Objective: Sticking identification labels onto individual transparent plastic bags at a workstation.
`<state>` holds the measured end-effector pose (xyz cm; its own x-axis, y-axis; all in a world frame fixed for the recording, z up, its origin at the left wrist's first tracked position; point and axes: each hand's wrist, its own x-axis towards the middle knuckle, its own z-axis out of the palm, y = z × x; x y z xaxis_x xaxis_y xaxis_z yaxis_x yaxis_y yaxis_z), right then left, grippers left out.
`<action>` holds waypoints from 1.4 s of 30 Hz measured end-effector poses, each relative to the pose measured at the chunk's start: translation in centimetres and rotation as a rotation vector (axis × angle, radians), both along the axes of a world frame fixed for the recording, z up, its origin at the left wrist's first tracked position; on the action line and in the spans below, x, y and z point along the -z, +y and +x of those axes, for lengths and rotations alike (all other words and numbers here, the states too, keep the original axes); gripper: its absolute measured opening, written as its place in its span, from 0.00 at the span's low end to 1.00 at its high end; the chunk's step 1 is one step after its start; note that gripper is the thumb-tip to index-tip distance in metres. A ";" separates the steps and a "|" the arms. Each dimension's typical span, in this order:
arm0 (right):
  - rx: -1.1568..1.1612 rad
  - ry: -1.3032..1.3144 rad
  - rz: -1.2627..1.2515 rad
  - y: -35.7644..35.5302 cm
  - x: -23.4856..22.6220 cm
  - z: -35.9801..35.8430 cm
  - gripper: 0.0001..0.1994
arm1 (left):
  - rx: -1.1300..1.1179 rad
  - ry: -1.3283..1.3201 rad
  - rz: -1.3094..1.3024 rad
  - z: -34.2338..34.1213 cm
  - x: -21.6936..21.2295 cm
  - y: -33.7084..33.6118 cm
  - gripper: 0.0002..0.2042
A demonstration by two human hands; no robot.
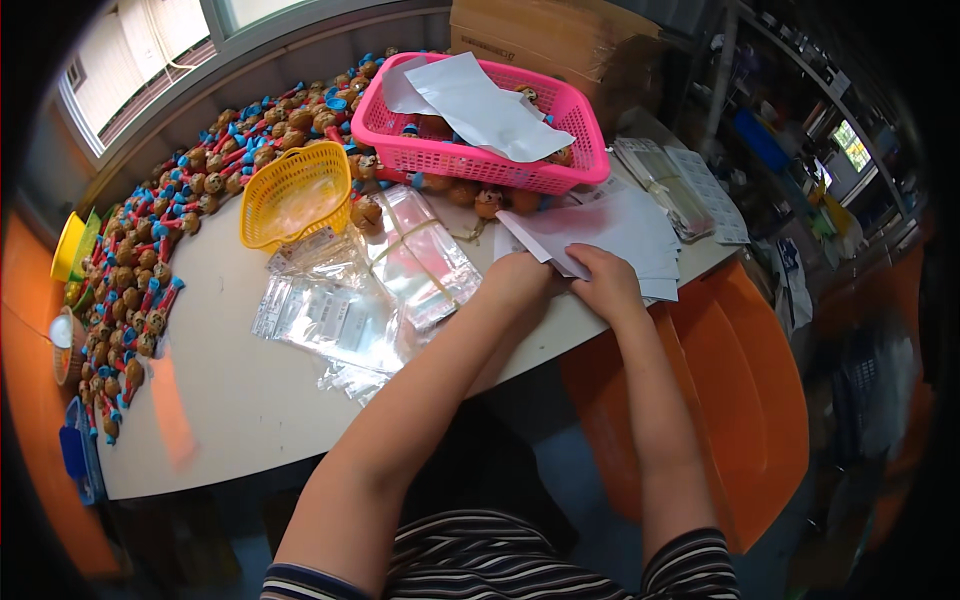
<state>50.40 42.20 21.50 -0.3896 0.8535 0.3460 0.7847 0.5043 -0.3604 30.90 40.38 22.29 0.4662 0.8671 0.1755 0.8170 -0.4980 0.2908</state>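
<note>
My left hand (522, 280) and my right hand (608, 284) are close together at the right part of the table, at the near edge of a stack of white paper sheets (632, 232). The right thumb and fingers pinch the sheets' near edge. Curled against the same edge, the left fingers grip it too, though they are partly hidden. One sheet's left edge lifts and folds above the stack. Left of my forearm lie a bundle of clear plastic bags (425, 262) tied with a band and some loose clear bags (325, 318).
A pink basket (470, 160) with papers on top stands behind the sheets. Beside it sits a yellow basket (298, 192). Many brown-headed toys (215, 165) with red and blue parts cover the table's far left. Banded packs (665, 185) lie right; an orange chair (735, 400) stands below.
</note>
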 end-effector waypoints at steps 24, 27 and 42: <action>0.013 0.430 -0.087 0.6 -1.5 2.0 0.11 | -0.041 -0.678 0.422 0.6 -2.3 0.2 0.10; 0.070 0.290 0.274 0.7 -2.2 3.5 0.10 | -0.099 -0.232 0.119 0.7 -1.6 -1.3 0.07; 0.119 0.285 0.412 0.8 -2.2 5.0 0.09 | -0.131 -0.033 0.034 0.0 -1.3 -1.3 0.06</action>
<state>55.39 43.01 23.68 -0.1389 0.6565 0.7414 0.7448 0.5627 -0.3587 30.87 39.08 23.54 0.3431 0.9135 0.2188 0.8658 -0.3979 0.3036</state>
